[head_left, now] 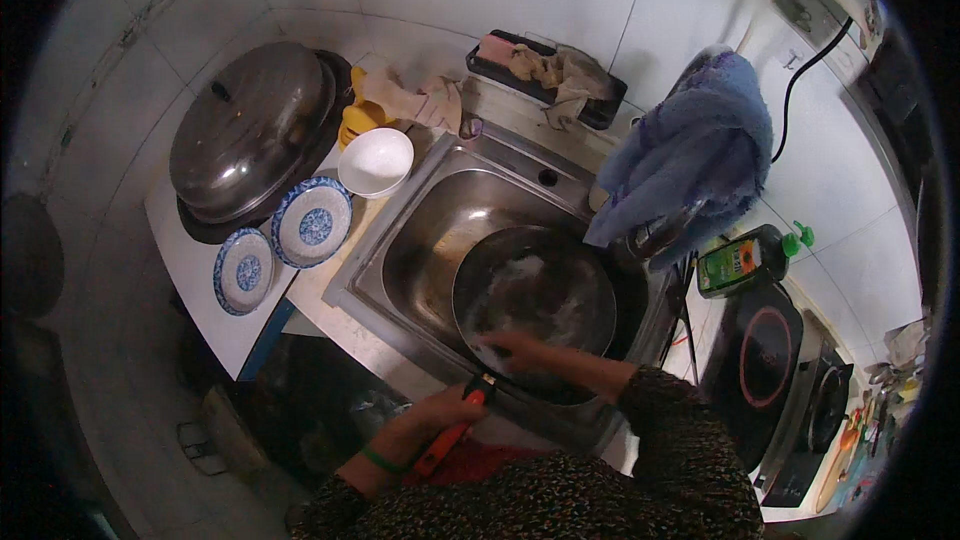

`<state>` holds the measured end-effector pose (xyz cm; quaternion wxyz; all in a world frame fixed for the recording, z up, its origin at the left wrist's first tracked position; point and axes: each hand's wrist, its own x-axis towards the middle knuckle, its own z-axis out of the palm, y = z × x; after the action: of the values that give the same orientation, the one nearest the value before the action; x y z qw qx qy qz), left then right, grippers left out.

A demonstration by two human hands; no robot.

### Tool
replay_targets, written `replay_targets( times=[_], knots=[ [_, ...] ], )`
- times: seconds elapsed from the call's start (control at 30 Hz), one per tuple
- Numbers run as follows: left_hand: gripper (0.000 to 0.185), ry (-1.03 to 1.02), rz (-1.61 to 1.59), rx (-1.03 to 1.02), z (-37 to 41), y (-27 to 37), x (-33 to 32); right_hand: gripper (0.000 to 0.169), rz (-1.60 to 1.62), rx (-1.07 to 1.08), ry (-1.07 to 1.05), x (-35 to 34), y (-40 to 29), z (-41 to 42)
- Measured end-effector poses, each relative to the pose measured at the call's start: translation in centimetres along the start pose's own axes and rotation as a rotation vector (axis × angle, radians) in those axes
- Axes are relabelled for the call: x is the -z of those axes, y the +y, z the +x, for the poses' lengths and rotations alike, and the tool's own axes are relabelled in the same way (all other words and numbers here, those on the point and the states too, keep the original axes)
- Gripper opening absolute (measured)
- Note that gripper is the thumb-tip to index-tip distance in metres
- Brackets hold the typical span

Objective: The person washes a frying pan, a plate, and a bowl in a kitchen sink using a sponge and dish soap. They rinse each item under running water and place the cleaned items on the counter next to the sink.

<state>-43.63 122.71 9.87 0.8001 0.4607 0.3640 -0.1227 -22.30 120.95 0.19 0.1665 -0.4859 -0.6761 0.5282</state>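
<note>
A dark frying pan or wok (pixel 555 277) sits tilted in the stainless steel sink (pixel 420 240), with what looks like water glinting inside it. My left hand (pixel 450 409) grips its red and black handle (pixel 444 448), which sticks out over the sink's front edge. Inside the pan, against its near wall, is my right hand (pixel 517 354). Motion blur covers its fingers, so whether it holds a cloth or scrubber cannot be made out.
Left of the sink stand a white bowl (pixel 376 163), two blue-patterned plates (pixel 313 223) and a large lidded pan (pixel 247 135). Behind it lies a black tray (pixel 600 116) with cloths. A blue towel (pixel 690 142), green-capped bottle (pixel 742 262) and cooktop (pixel 769 360) are right.
</note>
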Motion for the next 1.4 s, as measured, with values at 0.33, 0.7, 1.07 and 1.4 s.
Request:
replay_targets(
  times=[0.33, 0.7, 1.07, 1.4],
  knots=[
    [0.038, 0.003, -0.131, 0.036, 2.1, -3.5, 1.2, 0.053, -0.211, 0.171, 0.297, 0.4, -1.4, 1.5],
    [0.035, 0.078, 0.057, 0.068, 0.2, -1.1, 0.1, 0.044, -0.976, -0.256, 0.715, 10.3, 5.1, 2.9],
    [0.025, -0.049, -0.076, 0.036, 0.5, -0.7, 0.3, 0.047, -0.441, -0.321, -0.073, 2.0, 3.0, -6.0],
    [0.027, 0.11, -0.125, -0.063, -1.6, 0.4, -0.7, 0.052, -0.654, -0.168, 0.665, 4.5, 4.3, 7.6]
  ],
)
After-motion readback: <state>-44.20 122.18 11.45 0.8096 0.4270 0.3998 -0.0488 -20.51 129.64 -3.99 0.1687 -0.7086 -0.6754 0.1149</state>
